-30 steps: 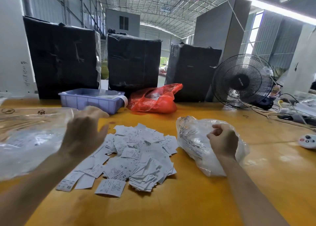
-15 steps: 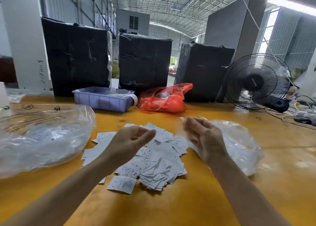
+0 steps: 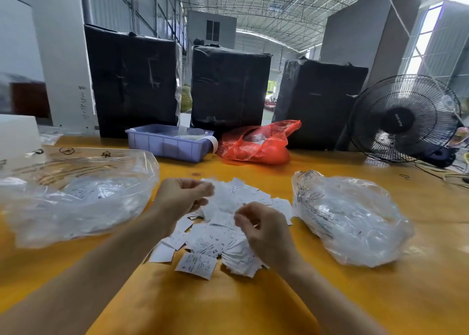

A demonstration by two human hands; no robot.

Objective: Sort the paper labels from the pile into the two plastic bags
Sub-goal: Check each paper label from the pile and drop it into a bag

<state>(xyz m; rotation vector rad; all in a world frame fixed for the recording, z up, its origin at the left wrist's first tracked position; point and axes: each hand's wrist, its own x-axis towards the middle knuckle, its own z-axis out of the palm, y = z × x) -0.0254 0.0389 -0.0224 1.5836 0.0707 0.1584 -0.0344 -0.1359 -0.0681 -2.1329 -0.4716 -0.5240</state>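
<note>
A pile of white paper labels lies in the middle of the yellow table. A large clear plastic bag with labels inside sits to its left. A smaller clear bag, also holding labels, sits to its right. My left hand is over the far left part of the pile, fingers curled, pinching a blurred white label at its fingertips. My right hand is over the pile's right side, fingers curled down onto the labels and pinching one.
A purple plastic tray and a red plastic bag stand behind the pile. Three black wrapped boxes line the table's far edge. A black fan and cables occupy the far right.
Both hands came from the bags back to the pile. They were open above it half a second ago; now their fingers are curled on the labels.
</note>
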